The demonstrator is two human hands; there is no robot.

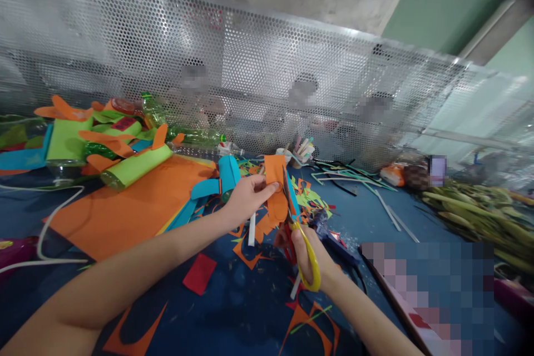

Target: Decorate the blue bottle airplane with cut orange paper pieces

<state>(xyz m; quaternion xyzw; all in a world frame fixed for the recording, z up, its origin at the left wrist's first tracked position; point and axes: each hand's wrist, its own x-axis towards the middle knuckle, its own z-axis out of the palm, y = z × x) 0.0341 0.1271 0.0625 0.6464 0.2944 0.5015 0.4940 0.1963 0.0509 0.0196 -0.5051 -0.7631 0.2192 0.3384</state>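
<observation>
The left hand (249,199) pinches an orange paper piece (275,166) between thumb and fingers, holding it up over the middle of the tabletop (233,317). That grip sits towards the strip's left side, likely so that its right edge stays free for the blades.

The right hand (307,250) is closed around the yellow and red handles of the scissors (312,270), whose blades point away from the body, along that right edge. Holding the paper upright and off the surface seems to give the lower blade room. A blue piece (293,200) shows just beside the blades; whether it is held with the orange one is hard to tell.

Orange offcuts (136,336) lie under and around the hands, towards the near edge, probably left where they fall. Large orange sheets (129,217) spread over the left part of the tabletop, within easy reach. Paper-wrapped bottles (139,167) are heaped towards the far left corner, against the perforated screen (250,50), which presumably keeps them out of the cutting space.
</observation>
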